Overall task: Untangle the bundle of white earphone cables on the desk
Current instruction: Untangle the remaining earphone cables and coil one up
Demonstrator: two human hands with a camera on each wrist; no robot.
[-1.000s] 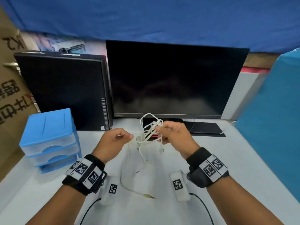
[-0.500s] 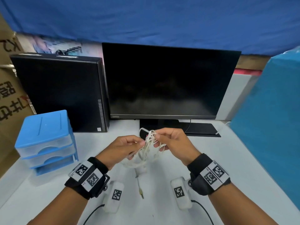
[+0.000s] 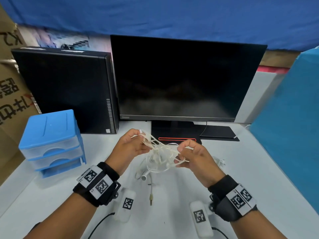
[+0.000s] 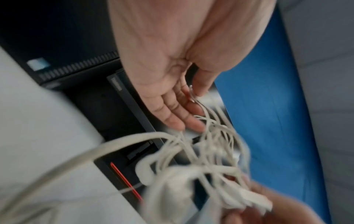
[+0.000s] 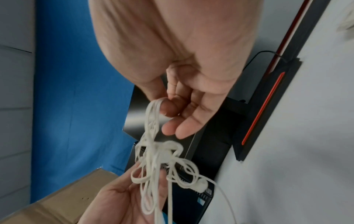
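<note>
Both hands, left hand and right hand, pinched strands of the cable bundle held above the desk.

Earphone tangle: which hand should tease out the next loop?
Probably right. The right hand already has loops hooked over a fingertip, while the left hand pinches the earphone cables at their far end, anchoring them.

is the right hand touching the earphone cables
Touching. The right wrist view shows strands of the earphone cables looped over a fingertip of the right hand.
</note>
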